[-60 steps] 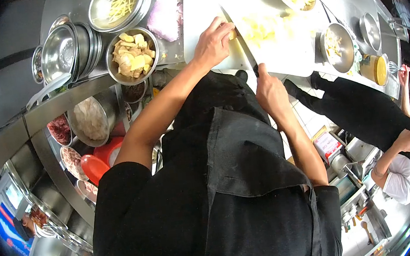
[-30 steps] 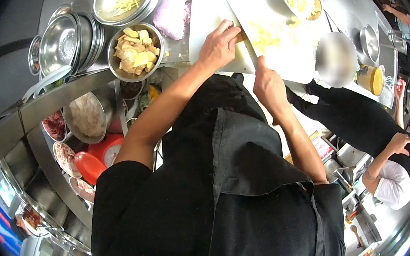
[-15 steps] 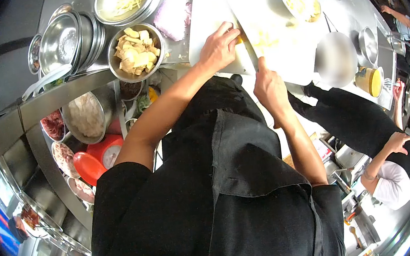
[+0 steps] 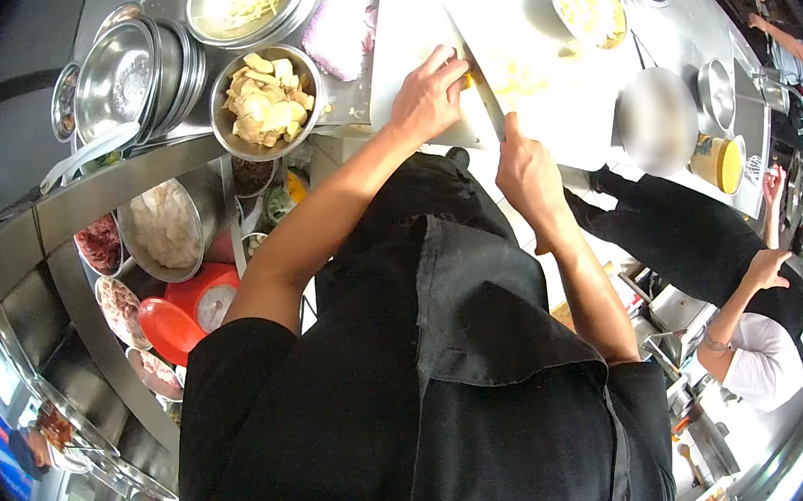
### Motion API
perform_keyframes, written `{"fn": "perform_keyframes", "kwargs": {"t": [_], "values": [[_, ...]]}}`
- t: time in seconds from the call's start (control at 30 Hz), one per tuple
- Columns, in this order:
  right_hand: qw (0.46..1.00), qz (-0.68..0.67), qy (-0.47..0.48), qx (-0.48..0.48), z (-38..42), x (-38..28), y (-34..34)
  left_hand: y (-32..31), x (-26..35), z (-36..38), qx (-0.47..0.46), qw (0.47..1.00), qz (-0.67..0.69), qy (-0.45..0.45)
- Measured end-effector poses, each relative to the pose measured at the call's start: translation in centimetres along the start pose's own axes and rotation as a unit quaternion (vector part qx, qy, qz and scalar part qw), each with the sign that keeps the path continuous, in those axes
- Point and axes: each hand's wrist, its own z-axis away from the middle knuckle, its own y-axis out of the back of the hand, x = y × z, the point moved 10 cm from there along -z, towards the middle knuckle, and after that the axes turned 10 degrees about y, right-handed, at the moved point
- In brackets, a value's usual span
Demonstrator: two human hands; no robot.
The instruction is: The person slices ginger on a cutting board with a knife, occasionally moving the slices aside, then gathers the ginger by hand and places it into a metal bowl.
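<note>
1. Right hand (image 4: 529, 174): fingers wrapped around the handle of a knife (image 4: 472, 57), whose blade extends away from the wearer over the white cutting board (image 4: 396, 16).
2. Left hand (image 4: 428, 99): fingers bent, their tips against a small yellow piece (image 4: 468, 79) on the board, just beside the blade; whether they pinch it cannot be told.
3. Cut pieces (image 4: 522, 76): pale yellow, spread on the board to the right of the knife; outlines washed out by glare.
4. Bowl (image 4: 229, 136) of yellow chunks (image 4: 264, 104): at the near edge of the bench (image 4: 342, 100), left of the board.
5. Purple bundle (image 4: 339, 30): on the bench, between that bowl and the board's far left edge.
6. Second person (image 4: 767, 373): at right, wearing a white-sleeved top, well apart from the knife.
</note>
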Motion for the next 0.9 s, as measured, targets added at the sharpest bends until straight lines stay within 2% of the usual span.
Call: {"fn": "perform_keyframes", "kwargs": {"t": [0.1,0.2,0.27,0.4,0.47,0.77,0.83,0.9], "values": [[0.999,0.005,0.02,0.027,-1.8,0.1,-1.4,0.2,0.1,0.1,0.002,1.0,0.008,0.002],[0.993,0.022,0.068,0.094,-3.3,0.0,-1.4,0.0,0.1,0.1,-0.005,1.0,0.006,0.004],[0.998,0.02,0.032,0.044,-3.5,0.4,-1.6,-0.1,-0.1,0.3,0.002,1.0,0.007,0.0],[0.999,-0.004,0.032,0.036,-1.3,-1.3,1.0,0.0,0.1,0.1,0.003,1.0,0.001,-0.009],[1.0,0.019,-0.009,-0.016,-0.7,-0.8,0.9,0.1,0.2,0.1,0.01,1.0,0.002,-0.012],[0.998,-0.008,0.033,0.051,-4.2,0.2,-1.7,0.3,0.0,-0.1,0.008,1.0,0.011,-0.009],[0.999,-0.002,0.025,0.04,-3.5,0.1,-1.4,0.5,0.2,0.2,0.006,0.999,0.051,-0.011],[0.999,0.007,0.023,0.03,-3.1,-0.3,-0.4,0.5,0.1,-0.2,0.007,0.999,0.03,-0.015]]}}
